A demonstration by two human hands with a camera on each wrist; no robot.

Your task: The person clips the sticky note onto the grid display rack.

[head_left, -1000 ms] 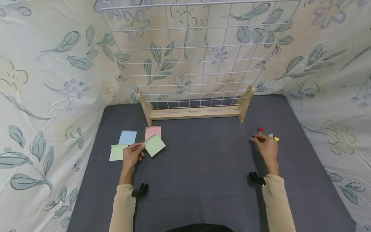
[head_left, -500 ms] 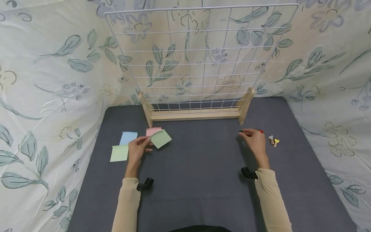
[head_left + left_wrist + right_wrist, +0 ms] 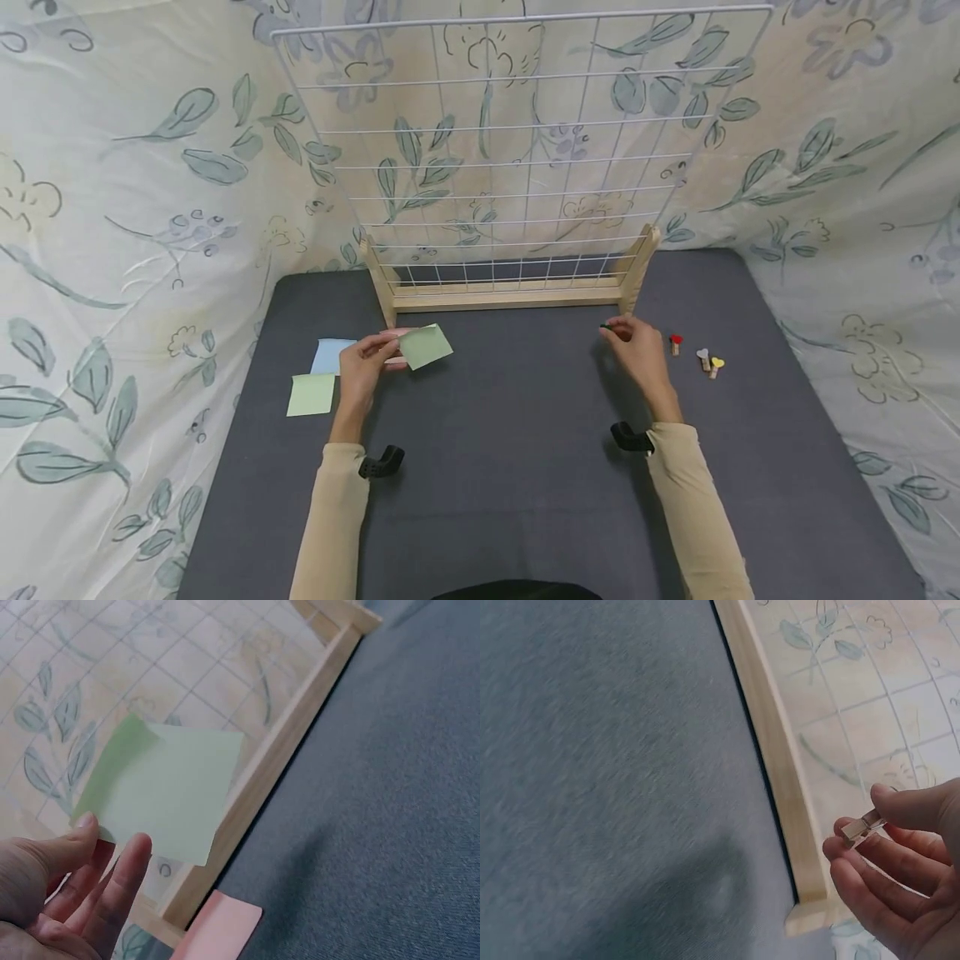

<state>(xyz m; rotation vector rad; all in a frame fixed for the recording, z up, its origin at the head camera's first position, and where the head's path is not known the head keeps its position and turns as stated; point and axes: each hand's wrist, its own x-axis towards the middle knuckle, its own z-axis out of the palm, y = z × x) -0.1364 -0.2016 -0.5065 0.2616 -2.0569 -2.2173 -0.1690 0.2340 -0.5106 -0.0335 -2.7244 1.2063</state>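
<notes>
My left hand (image 3: 362,371) pinches a green sticky note (image 3: 426,347) by one edge, lifted off the table; the left wrist view shows the note (image 3: 169,791) with one side bent. Beneath that hand a pink sticky note (image 3: 225,926) lies partly covered. Between thumb and fingers, my right hand (image 3: 637,350) holds a small wooden clothespin (image 3: 862,827); something dark green shows at its end in the head view. A blue sticky note (image 3: 330,356) and another green note (image 3: 311,395) lie left of my left hand.
A white wire grid (image 3: 495,167) stands upright in a wooden base (image 3: 510,299) at the table's back. Right of my right hand lie clothespins with a red heart (image 3: 676,342), a white heart (image 3: 702,356) and a yellow heart (image 3: 717,365). Floral cloth (image 3: 150,208) surrounds the dark table (image 3: 510,467).
Both hands have moved inward and toward the grid, the left carrying the green note, the right carrying the clothespin away from the other clothespins.
</notes>
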